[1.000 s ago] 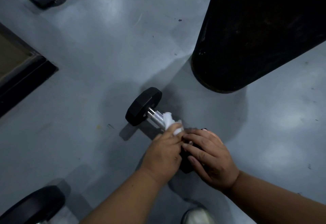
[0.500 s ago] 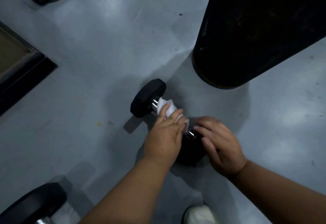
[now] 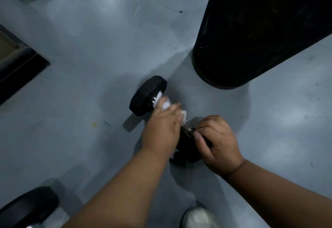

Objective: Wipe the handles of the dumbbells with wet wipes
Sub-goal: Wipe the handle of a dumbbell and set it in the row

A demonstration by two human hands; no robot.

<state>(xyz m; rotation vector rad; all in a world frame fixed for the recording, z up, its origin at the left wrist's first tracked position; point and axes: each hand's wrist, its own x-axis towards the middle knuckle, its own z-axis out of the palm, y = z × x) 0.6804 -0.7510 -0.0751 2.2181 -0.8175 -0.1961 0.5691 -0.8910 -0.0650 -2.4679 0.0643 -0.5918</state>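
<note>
While right hand [image 3: 220, 143] steadies dumbbell [image 3: 148, 95], left hand [image 3: 162, 129] grips wipe [image 3: 166, 104]

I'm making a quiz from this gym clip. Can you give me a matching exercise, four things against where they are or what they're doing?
Things:
1. left hand
2. right hand
3. wipe
4. shoe

States:
A. wrapped on the dumbbell handle
B. bottom edge of view
C. steadies the near weight head
D. presses the wipe on the handle

Pairs: 1-D, 2-C, 3-A, 4-B
</note>
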